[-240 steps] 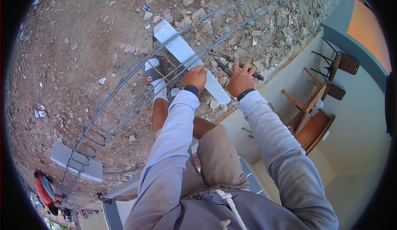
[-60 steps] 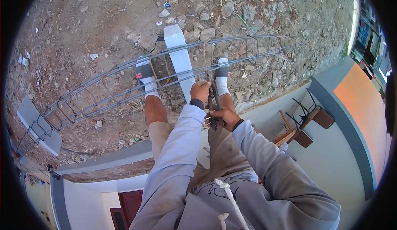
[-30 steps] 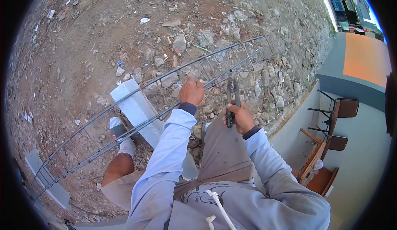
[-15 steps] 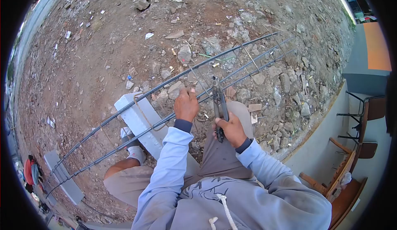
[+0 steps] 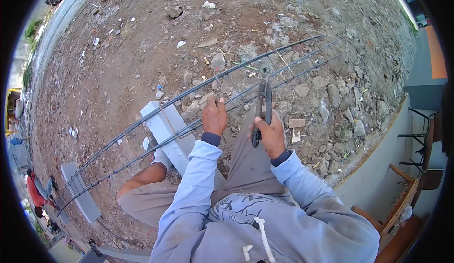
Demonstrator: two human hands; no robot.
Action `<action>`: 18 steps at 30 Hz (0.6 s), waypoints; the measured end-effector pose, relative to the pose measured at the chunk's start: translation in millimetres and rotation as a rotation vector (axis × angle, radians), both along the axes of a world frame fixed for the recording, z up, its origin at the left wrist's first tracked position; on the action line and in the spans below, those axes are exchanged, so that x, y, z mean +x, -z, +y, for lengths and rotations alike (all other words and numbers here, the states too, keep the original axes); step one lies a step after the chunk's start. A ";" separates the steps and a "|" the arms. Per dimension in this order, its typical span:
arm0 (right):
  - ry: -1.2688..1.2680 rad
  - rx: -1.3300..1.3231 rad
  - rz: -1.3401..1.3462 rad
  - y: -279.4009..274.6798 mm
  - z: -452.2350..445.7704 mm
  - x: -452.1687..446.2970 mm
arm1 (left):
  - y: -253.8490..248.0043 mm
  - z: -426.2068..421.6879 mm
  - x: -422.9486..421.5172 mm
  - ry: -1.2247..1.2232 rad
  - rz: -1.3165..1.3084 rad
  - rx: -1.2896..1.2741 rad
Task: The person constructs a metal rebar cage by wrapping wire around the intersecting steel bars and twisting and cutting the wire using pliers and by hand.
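My right hand is closed around the handles of dark steel pincers. The jaws point away from me and overlap the lower bars of a rebar cage; whether they touch a bar cannot be made out. Over those same bars, left of the pincers, lies my left hand with its fingers curled together. Whatever is between these fingers is hidden. The cage runs diagonally across my lap, its long bars joined by thin bent stirrups.
A pale block supports the cage near my leg, and another grey block its far left end. Rubble covers the ground. Chairs and a wooden frame stand at right. A person in red is at far left.
The pincers have moved away from me and slightly right, their jaws now further along the bars. My left hand stays at nearly the same spot on the cage. The view has shifted slightly.
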State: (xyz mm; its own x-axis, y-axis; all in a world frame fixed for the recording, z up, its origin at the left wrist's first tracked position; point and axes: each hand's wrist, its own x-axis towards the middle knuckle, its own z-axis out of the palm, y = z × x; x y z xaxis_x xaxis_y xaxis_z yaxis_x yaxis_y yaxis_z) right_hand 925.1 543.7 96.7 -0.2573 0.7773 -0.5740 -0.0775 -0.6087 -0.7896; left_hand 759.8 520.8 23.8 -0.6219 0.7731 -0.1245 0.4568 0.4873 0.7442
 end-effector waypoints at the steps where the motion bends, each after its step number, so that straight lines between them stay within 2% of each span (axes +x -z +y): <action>1: 0.098 0.077 0.019 -4.3 -2.1 -0.7 | -0.7 -1.6 0.3 0.012 -0.002 -0.004; 4: -0.095 -0.007 0.024 17.8 -16.1 -9.5 | 6.4 -4.9 1.6 0.008 0.044 0.044; 5: -0.345 -0.189 -0.015 27.0 -19.4 -14.6 | 5.7 -7.3 2.1 0.010 0.046 0.029; 8: -0.372 -0.163 -0.002 17.4 -22.3 -22.3 | -3.6 -4.7 -0.7 0.025 0.036 0.005; 12: -0.239 0.054 0.019 15.3 -26.6 5.0 | -1.8 -9.0 -3.3 0.061 0.066 -0.007; 14: -0.169 0.069 -0.047 21.1 -23.4 28.9 | 3.4 -5.2 -2.0 0.091 0.151 -0.002; 18: -0.104 0.042 -0.181 40.4 -9.6 74.7 | -5.2 2.8 0.7 0.118 0.162 -0.095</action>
State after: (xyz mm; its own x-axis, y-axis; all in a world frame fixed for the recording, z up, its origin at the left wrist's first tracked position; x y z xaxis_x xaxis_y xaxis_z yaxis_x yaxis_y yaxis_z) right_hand 999.8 534.1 56.3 -0.2325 0.7762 -0.5860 0.1294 -0.5725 -0.8097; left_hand 760.4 523.6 29.0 -0.5460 0.8310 -0.1060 0.6246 0.4881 0.6096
